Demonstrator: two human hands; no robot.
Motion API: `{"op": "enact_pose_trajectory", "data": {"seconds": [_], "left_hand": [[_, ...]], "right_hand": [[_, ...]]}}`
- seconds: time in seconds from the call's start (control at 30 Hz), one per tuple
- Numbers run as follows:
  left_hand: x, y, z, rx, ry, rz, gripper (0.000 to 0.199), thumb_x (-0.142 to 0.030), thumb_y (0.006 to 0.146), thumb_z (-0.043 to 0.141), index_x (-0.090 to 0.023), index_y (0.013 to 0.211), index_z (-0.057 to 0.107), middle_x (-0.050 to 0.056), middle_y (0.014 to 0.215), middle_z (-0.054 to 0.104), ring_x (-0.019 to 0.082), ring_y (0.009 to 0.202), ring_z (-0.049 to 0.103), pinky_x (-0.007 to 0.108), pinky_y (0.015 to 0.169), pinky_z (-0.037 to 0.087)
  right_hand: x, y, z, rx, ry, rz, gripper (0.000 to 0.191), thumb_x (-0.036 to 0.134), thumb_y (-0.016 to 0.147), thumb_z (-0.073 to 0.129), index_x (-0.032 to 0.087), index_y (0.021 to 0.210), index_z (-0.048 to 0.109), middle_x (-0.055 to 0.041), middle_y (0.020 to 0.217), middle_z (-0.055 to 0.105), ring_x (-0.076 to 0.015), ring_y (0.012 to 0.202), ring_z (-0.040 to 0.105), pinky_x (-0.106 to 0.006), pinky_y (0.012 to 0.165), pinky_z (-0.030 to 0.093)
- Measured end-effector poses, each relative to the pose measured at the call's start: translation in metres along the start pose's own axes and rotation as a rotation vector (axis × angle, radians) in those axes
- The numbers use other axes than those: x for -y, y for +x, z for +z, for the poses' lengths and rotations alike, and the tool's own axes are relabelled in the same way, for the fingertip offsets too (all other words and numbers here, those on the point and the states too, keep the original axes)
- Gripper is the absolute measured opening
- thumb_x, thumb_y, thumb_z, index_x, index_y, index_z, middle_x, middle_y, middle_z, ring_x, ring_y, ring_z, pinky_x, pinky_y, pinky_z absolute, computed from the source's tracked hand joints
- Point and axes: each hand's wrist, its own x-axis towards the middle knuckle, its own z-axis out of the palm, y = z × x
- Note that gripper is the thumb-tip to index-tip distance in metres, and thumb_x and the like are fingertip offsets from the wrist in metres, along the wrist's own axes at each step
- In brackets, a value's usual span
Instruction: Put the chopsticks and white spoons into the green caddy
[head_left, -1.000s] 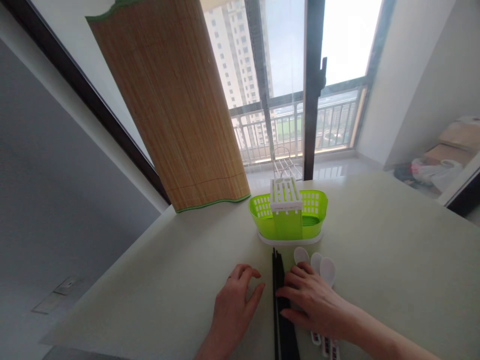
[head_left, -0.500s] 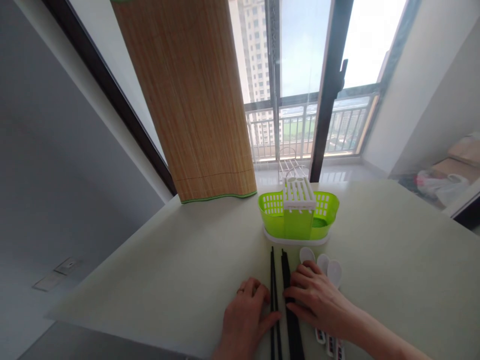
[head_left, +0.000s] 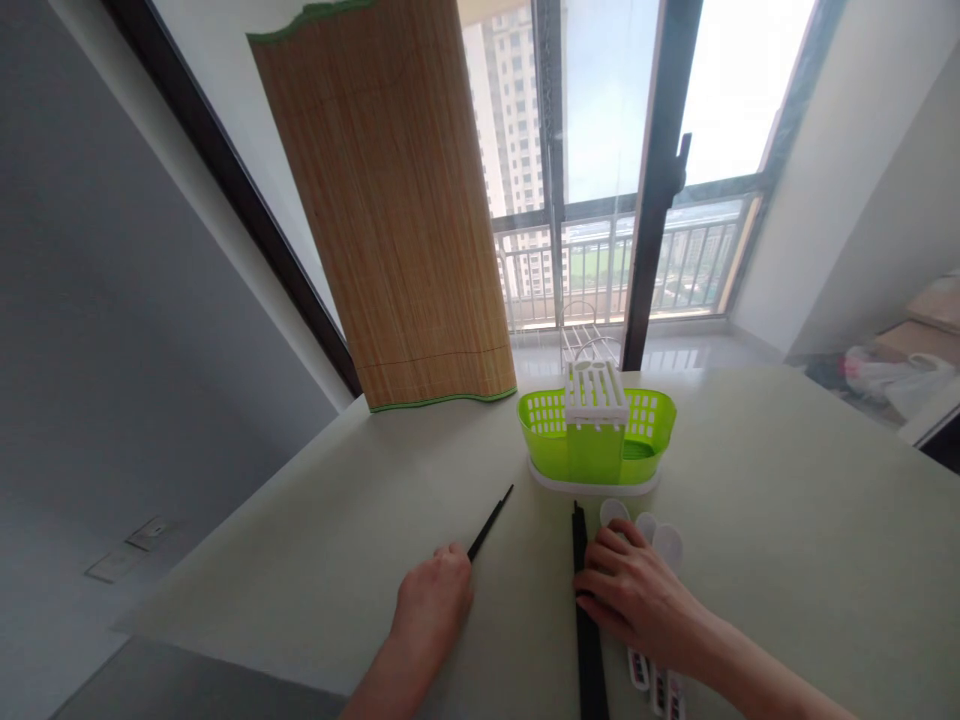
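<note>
A pair of black chopsticks (head_left: 491, 528) pokes out of my left hand (head_left: 433, 595), which is closed around them. They slant up and to the right over the table. My right hand (head_left: 630, 585) rests with its fingers apart against a bundle of black chopsticks (head_left: 589, 660) lying on the tabletop. Under that hand and wrist, several white spoons (head_left: 667, 545) lie side by side; their middles are covered, while the bowls and patterned handle ends show. Just beyond the hands stands a green plastic basket (head_left: 544, 450) with a white slatted top piece (head_left: 596, 392) and a white base.
The pale table (head_left: 322, 560) reaches to a window. A bamboo blind (head_left: 405, 220) hangs down to its far left side. Behind the basket is a white wire rack (head_left: 589, 340). At the far right, bags and boxes (head_left: 900, 365) are piled beyond the table.
My left hand has closed on the loose pair of chopsticks and moved them left, away from the bundle. My right hand stays at the bundle, and the camera view has shifted slightly.
</note>
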Motion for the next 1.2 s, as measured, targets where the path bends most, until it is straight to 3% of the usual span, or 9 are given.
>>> {"op": "enact_pose_trajectory", "data": {"seconds": [0.2,0.4,0.53,0.57,0.67,0.77,0.87,1.0,1.2], "left_hand": [[0.016,0.0,-0.018,-0.07,-0.178,0.067,0.018,-0.02,0.082,0.044,-0.016,0.085,0.062,0.01,0.079,0.071,0.025,0.077,0.068,0.03,0.063,0.044],[0.004,0.009,-0.052,-0.242,-0.757,0.22,0.016,-0.025,0.08,0.051,-0.019,0.087,0.064,-0.001,0.068,0.064,0.013,0.059,0.056,0.022,0.057,0.039],[-0.024,0.013,-0.057,-0.283,-1.078,0.35,0.02,-0.026,0.081,0.054,-0.019,0.095,0.066,-0.003,0.07,0.065,0.01,0.056,0.053,0.019,0.052,0.04],[-0.032,0.013,-0.056,-0.302,-1.121,0.368,0.021,-0.025,0.08,0.054,-0.019,0.097,0.066,-0.003,0.071,0.066,0.01,0.057,0.054,0.019,0.052,0.042],[-0.048,0.011,-0.046,-0.4,-1.16,0.397,0.027,-0.019,0.078,0.054,-0.021,0.102,0.066,-0.002,0.076,0.067,0.011,0.061,0.058,0.019,0.059,0.048],[-0.051,0.009,-0.035,-0.485,-1.116,0.43,0.034,-0.017,0.078,0.053,-0.023,0.109,0.065,0.0,0.085,0.068,0.013,0.071,0.063,0.022,0.069,0.053],[-0.045,0.009,-0.029,-0.467,-1.09,0.478,0.032,-0.016,0.078,0.053,-0.024,0.105,0.066,0.001,0.087,0.067,0.013,0.075,0.063,0.023,0.07,0.054],[-0.037,0.008,-0.035,-0.34,-1.184,0.485,0.021,-0.02,0.079,0.057,-0.023,0.096,0.07,0.001,0.084,0.066,0.012,0.07,0.062,0.019,0.058,0.05],[-0.036,0.01,-0.042,-0.218,-1.285,0.515,0.019,-0.028,0.082,0.061,-0.021,0.092,0.075,0.001,0.08,0.068,0.011,0.064,0.061,0.018,0.055,0.048]], "right_hand": [[-0.001,0.003,-0.001,-0.085,-0.028,0.015,0.014,0.025,0.093,0.051,0.024,0.085,0.062,-0.0004,0.081,0.061,-0.0203,0.083,0.048,-0.042,0.088,0.029],[0.002,0.006,-0.002,-0.02,0.023,0.078,0.015,0.028,0.086,0.058,0.024,0.099,0.065,-0.0024,0.084,0.064,-0.0225,0.084,0.053,-0.04,0.082,0.032],[0.014,0.02,0.0,0.024,0.113,0.197,0.064,0.032,0.07,0.071,0.02,0.13,0.052,-0.0032,0.088,0.068,-0.0246,0.084,0.059,-0.038,0.083,0.037],[0.018,0.026,0.001,0.021,0.138,0.233,0.067,0.031,0.07,0.071,0.019,0.132,0.05,-0.0023,0.086,0.068,-0.0235,0.08,0.06,-0.036,0.078,0.039],[0.025,0.044,0.001,-0.054,0.22,0.29,0.031,0.024,0.075,0.062,0.02,0.106,0.061,0.0015,0.074,0.064,-0.0171,0.064,0.057,-0.027,0.06,0.036],[0.022,0.056,0.007,-0.126,0.278,0.235,0.005,0.016,0.078,0.056,0.02,0.08,0.058,0.0009,0.075,0.064,-0.015,0.065,0.057,-0.024,0.059,0.036],[0.013,0.057,0.02,-0.113,0.31,0.152,0.011,0.012,0.079,0.054,0.02,0.085,0.059,-0.0027,0.085,0.065,-0.0171,0.075,0.061,-0.025,0.067,0.043],[0.005,0.05,0.037,-0.075,0.328,0.086,0.017,0.014,0.087,0.049,0.02,0.096,0.061,-0.0071,0.097,0.066,-0.02,0.088,0.063,-0.028,0.076,0.048],[0.007,0.048,0.039,-0.072,0.322,0.038,0.02,0.014,0.086,0.048,0.02,0.101,0.06,-0.0086,0.105,0.066,-0.0213,0.094,0.064,-0.029,0.08,0.05]]}}
